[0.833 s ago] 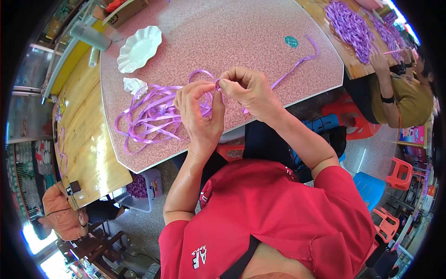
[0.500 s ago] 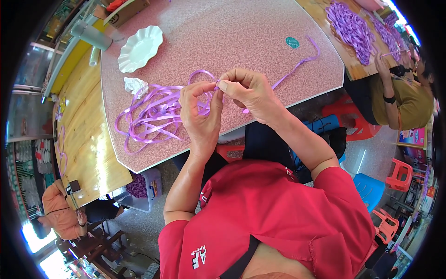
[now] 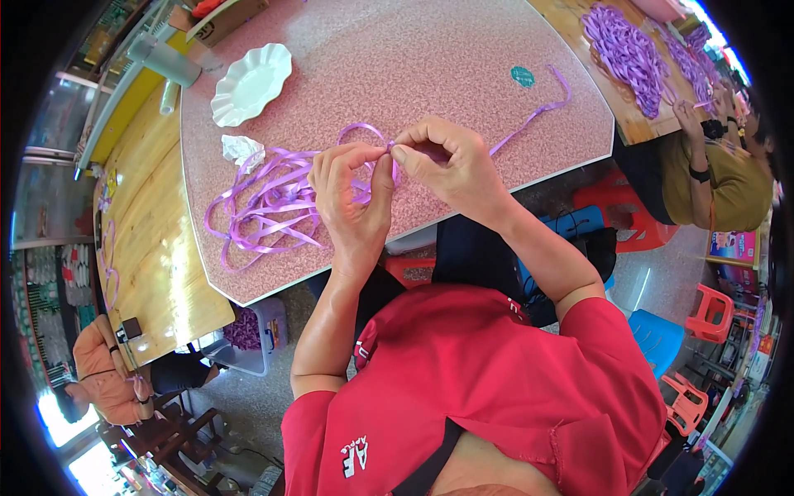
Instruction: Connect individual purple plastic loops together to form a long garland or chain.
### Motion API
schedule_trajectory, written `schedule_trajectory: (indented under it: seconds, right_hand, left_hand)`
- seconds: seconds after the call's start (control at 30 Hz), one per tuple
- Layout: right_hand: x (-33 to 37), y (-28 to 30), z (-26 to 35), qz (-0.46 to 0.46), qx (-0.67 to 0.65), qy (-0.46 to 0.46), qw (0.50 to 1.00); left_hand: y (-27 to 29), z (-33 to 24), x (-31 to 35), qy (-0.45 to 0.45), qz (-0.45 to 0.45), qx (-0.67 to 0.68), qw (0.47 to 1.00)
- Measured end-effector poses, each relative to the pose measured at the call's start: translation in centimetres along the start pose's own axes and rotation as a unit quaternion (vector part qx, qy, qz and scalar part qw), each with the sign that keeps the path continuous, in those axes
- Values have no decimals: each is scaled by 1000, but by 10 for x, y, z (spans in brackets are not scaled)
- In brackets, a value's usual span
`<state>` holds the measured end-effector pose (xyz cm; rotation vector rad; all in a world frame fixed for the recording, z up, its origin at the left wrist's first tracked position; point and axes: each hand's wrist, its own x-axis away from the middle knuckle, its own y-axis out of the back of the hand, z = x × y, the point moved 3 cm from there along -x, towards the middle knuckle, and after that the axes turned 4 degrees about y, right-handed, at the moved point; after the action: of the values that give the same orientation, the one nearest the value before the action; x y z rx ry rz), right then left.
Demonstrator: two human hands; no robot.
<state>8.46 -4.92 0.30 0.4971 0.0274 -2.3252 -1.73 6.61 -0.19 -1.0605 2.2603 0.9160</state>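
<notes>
Both my hands meet above the near part of the pink speckled table, pinching a purple ribbon (image 3: 361, 126) between thumbs and forefingers. My left hand (image 3: 351, 186) is closed on it from the left, with its other fingers bent. From the right, my right hand (image 3: 451, 161) grips the same spot, its fingers curled. What the ribbon forms right at the fingertips is too small to make out. A loose heap of purple ribbon (image 3: 265, 207) lies left of and under my left hand. Beyond my right hand, a single ribbon tail (image 3: 529, 117) runs across the table to the far right.
A white scalloped dish (image 3: 252, 85), crumpled white paper (image 3: 242, 152) and a grey-green cylinder (image 3: 164, 62) are at the left. A round green sticker (image 3: 522, 76) marks the table. Two co-workers sit at side tables; a big purple ribbon pile (image 3: 624, 54) lies at the upper right.
My fingertips have drawn slightly apart: the right hand has shifted a little right and up, the left slightly left. Both still pinch the ribbon.
</notes>
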Motion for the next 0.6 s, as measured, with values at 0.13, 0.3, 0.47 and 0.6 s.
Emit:
schedule_trajectory:
  seconds: [0.13,0.3,0.47,0.6]
  right_hand:
    - [2,7,6,29,39,12,999]
    - [6,7,8,24,28,-16,999]
    - [6,9,8,33,-17,-50,998]
    - [6,14,9,55,9,-25,998]
  left_hand:
    - [0,4,1,28,13,39,999]
    - [-1,1,1,16,20,26,999]
    - [1,0,2,11,24,28,999]
    - [0,-1,3,8,27,21,999]
